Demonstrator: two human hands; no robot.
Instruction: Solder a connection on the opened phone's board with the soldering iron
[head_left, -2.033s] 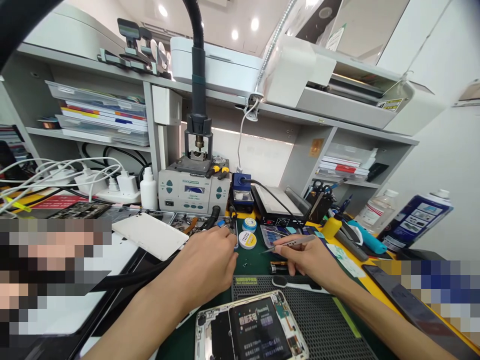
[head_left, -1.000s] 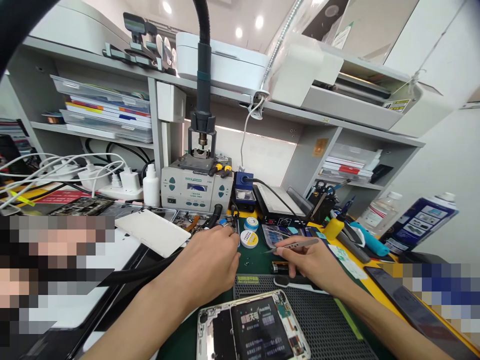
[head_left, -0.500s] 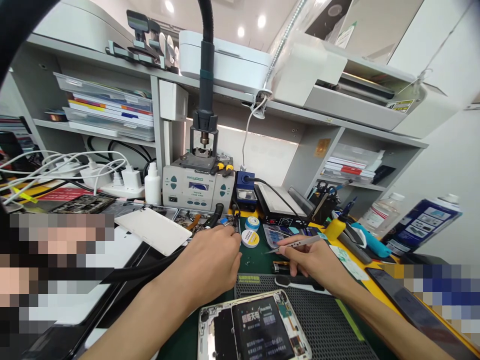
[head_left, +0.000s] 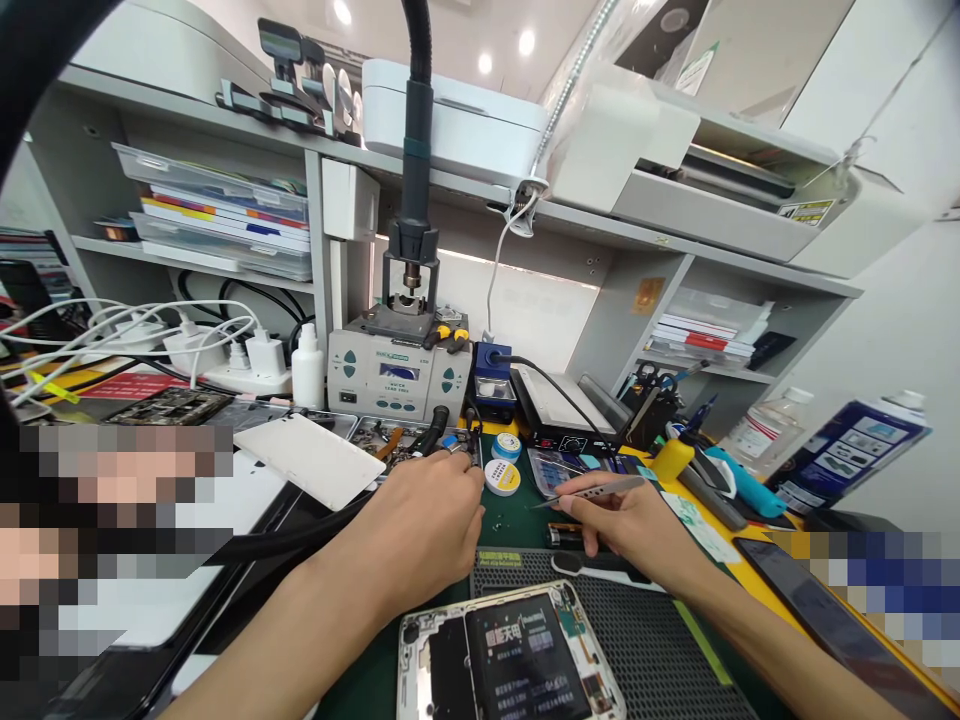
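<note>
My right hand (head_left: 628,520) pinches silver tweezers (head_left: 592,489), whose tip points left over the green mat (head_left: 517,520) toward tiny screws (head_left: 496,519). My left hand (head_left: 424,520) rests curled on the mat beside a small parts tray (head_left: 409,440); its fingertips are hidden, so what they hold is unclear. An opened phone (head_left: 510,655) with its black battery showing lies below both hands on a black grid mat (head_left: 652,640). A round white tin (head_left: 502,477) sits just beyond the fingers.
A grey rework station (head_left: 396,370) with a hot-air nozzle stands behind. White back cover (head_left: 307,459) lies left; chargers and cables (head_left: 135,345) are farther left. Bottles, a blue can (head_left: 847,445) and tools crowd the right. Shelves and printers sit above.
Both hands have stayed almost still; the view has drifted slightly, shifting everything a little right and up.
</note>
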